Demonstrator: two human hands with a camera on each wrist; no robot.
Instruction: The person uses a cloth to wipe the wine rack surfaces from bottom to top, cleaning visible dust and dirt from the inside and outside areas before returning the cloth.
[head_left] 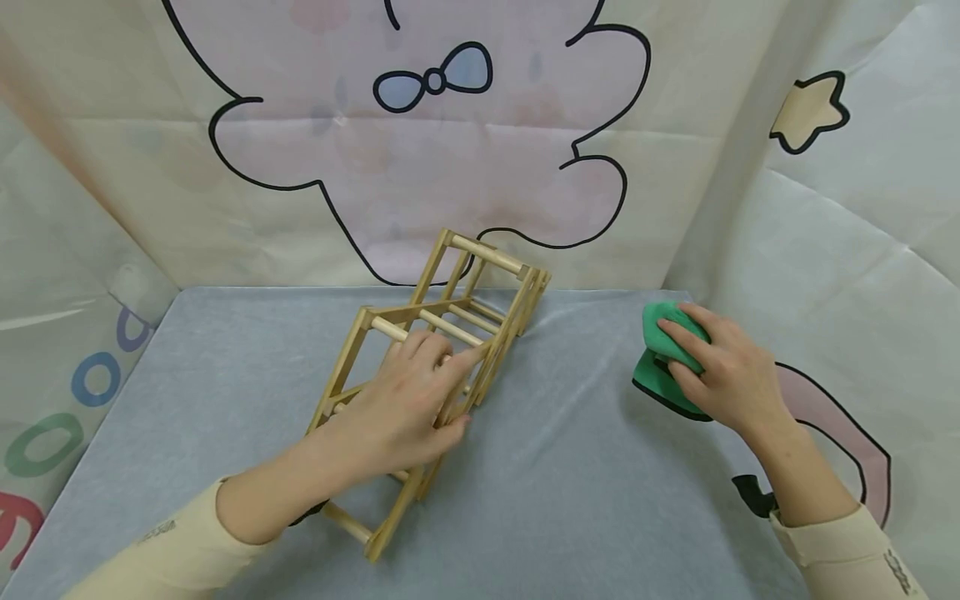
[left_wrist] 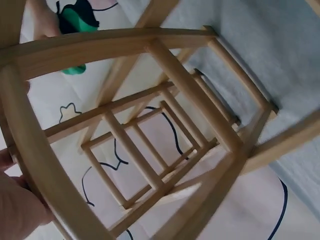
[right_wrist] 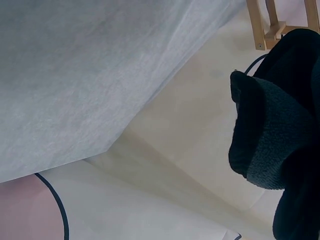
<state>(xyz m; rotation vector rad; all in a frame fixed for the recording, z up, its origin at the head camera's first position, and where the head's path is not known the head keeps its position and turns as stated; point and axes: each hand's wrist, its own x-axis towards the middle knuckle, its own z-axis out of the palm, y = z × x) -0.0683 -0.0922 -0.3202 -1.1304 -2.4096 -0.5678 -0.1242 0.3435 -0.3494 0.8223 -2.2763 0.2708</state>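
A pale wooden rack (head_left: 450, 329) of slats and round dowels stands tilted over the table, running from near left to far right. My left hand (head_left: 412, 400) grips one side of its frame near the middle, thumb apart from the fingers. In the left wrist view the rack's beam (left_wrist: 115, 47) crosses close up, and part of the left hand (left_wrist: 20, 210) shows at its edge. My right hand (head_left: 731, 371) pinches a bunched green cloth (head_left: 675, 333) with a dark edging, raised at the right, apart from the rack. The cloth (right_wrist: 285, 130) looks dark in the right wrist view.
A grey-blue cover (head_left: 562, 508) lies over the table. A printed fabric backdrop (head_left: 690, 100) rises behind it, with fabric sides at left and right. A small black piece (head_left: 753, 496) shows beside the right wrist.
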